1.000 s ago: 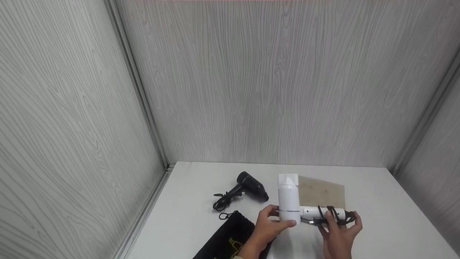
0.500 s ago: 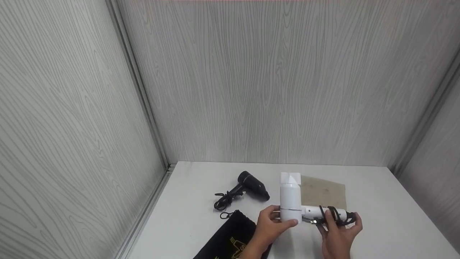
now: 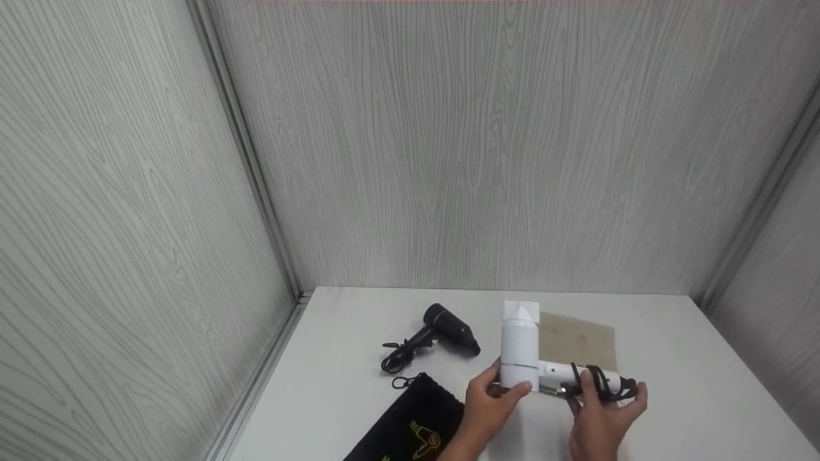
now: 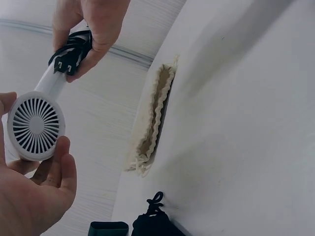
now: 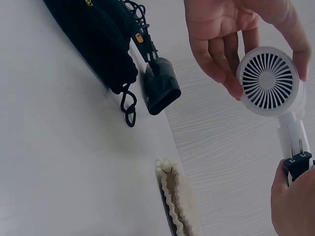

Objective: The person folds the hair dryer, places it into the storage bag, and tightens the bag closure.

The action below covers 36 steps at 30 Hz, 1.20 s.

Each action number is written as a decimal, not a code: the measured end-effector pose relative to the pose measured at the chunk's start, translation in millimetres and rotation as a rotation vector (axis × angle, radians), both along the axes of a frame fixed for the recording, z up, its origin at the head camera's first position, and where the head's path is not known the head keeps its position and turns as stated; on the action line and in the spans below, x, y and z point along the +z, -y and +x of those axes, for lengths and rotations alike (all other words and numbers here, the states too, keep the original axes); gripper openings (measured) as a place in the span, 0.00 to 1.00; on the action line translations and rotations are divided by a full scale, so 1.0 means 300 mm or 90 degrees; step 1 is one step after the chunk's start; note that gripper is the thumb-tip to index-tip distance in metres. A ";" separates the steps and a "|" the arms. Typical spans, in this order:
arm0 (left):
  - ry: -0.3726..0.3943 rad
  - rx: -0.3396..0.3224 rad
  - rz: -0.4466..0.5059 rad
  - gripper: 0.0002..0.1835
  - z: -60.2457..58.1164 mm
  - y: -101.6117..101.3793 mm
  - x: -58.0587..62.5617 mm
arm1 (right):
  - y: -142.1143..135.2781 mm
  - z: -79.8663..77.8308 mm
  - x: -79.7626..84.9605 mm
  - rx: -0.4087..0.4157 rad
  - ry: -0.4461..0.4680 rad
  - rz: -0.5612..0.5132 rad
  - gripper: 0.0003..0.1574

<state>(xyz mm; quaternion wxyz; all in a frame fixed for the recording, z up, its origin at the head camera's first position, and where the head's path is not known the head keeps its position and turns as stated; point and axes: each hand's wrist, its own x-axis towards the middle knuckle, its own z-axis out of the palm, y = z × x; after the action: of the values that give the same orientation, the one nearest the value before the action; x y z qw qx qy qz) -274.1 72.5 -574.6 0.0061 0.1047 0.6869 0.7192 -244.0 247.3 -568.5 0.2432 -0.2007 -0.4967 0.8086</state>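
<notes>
Both hands hold a white hair dryer (image 3: pixel 520 342) above the table, its square nozzle facing away and its round vent grille (image 4: pixel 36 125) facing the wrist cameras. The left hand (image 3: pixel 485 410) grips the rear end of the barrel, thumb on the near side. Around the handle, the right hand (image 3: pixel 599 419) holds the wound black cord (image 3: pixel 602 383), with the two-pin plug (image 5: pixel 297 163) showing in the right wrist view. Behind the dryer lies a beige drawstring pouch (image 3: pixel 576 344), its gathered mouth visible in the left wrist view.
A black hair dryer (image 3: pixel 450 330) with a bundled cord lies at the back left of the white table (image 3: pixel 307 384). Nearer, beside the left forearm, is a black drawstring bag (image 3: pixel 416 419) with a yellow dryer print. Grey wood-grain panels (image 3: pixel 448 160) stand at the back and sides.
Both hands have kept their hold on the white hair dryer. It has shifted slightly right and away from the person. The black dryer and the pouches stay in place.
</notes>
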 end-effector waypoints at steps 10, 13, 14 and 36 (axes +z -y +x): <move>0.012 -0.011 0.002 0.41 0.013 -0.021 0.017 | 0.019 0.000 0.018 -0.058 0.014 0.023 0.61; 0.006 -0.036 0.003 0.44 0.025 -0.029 0.007 | 0.025 0.002 0.023 -0.079 0.001 0.040 0.62; 0.007 -0.041 0.006 0.45 0.030 -0.031 0.005 | 0.027 0.003 0.024 -0.085 -0.004 0.044 0.63; -0.046 -0.095 -0.009 0.41 0.050 -0.007 0.018 | -0.025 0.042 0.035 -0.046 0.020 0.185 0.67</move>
<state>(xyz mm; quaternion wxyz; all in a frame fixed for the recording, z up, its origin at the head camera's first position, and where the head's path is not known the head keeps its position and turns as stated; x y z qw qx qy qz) -259.2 74.7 -569.1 0.0354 0.1817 0.6820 0.7075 -231.3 254.8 -557.8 0.2910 -0.1934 -0.6047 0.7157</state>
